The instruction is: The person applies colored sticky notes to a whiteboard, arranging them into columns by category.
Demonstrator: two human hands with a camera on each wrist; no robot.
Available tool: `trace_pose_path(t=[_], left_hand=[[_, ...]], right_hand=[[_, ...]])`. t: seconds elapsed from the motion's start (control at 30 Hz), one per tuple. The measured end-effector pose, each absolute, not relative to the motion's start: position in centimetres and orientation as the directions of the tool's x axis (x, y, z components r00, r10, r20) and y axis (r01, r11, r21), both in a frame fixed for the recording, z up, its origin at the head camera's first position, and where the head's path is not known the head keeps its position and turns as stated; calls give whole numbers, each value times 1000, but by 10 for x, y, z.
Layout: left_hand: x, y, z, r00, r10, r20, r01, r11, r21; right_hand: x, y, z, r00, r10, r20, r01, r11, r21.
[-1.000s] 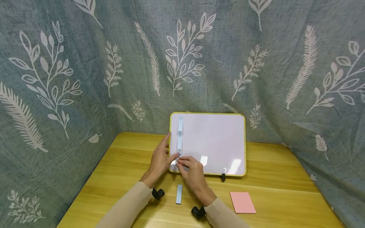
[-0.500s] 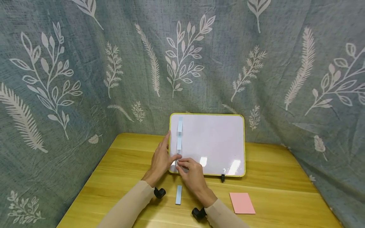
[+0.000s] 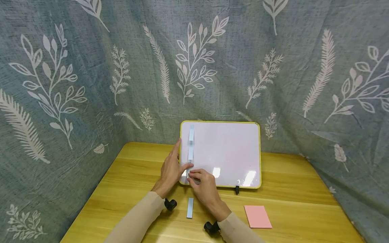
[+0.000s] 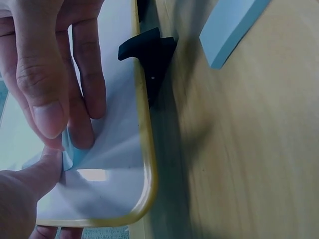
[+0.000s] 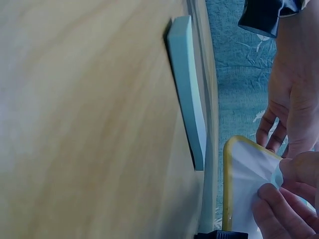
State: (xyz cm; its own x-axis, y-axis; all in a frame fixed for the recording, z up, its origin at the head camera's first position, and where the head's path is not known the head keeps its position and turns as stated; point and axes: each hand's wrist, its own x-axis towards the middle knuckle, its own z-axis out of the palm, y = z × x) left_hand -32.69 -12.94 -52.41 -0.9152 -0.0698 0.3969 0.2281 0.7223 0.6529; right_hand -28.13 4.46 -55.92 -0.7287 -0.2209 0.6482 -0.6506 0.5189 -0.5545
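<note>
A whiteboard (image 3: 228,148) with a yellow rim leans upright on the table. My left hand (image 3: 171,168) holds its left edge, fingers reaching behind the rim and thumb pressing on the front. My right hand (image 3: 206,187) pinches a small light-blue sticky note (image 4: 70,154) against the lower left of the board, right beside the left thumb; the fingers mostly hide this note. Above it, an upper blue sticky note (image 3: 191,133) and a lower blue sticky note (image 3: 190,153) are stuck in a column. A narrow blue sticky-note pad (image 3: 189,208) lies between my forearms.
A pink sticky-note pad (image 3: 258,216) lies at the right on the wooden table (image 3: 133,202). A black stand foot (image 3: 237,190) supports the board's lower edge. Behind the table hangs a leaf-patterned curtain (image 3: 225,94). Black cameras sit on both wrists.
The left thumb has slid slightly to the right on the board. The right fingertips have shifted a little downward, still pinching the note. Other things stay in place.
</note>
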Motion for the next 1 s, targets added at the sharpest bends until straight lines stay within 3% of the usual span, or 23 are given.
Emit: trace_pose_path(t=[0.4,1.0], left_hand=[[-328,-129,-521,-918,-98,385,209,706,677],[-324,-139,-518,-923,-33,384,267,664,699]], right_hand=[[-281,46,-558,-739,-223,636,-638,536,-553],[-276,50,-556,-793,-250,556,-598,499,-628]])
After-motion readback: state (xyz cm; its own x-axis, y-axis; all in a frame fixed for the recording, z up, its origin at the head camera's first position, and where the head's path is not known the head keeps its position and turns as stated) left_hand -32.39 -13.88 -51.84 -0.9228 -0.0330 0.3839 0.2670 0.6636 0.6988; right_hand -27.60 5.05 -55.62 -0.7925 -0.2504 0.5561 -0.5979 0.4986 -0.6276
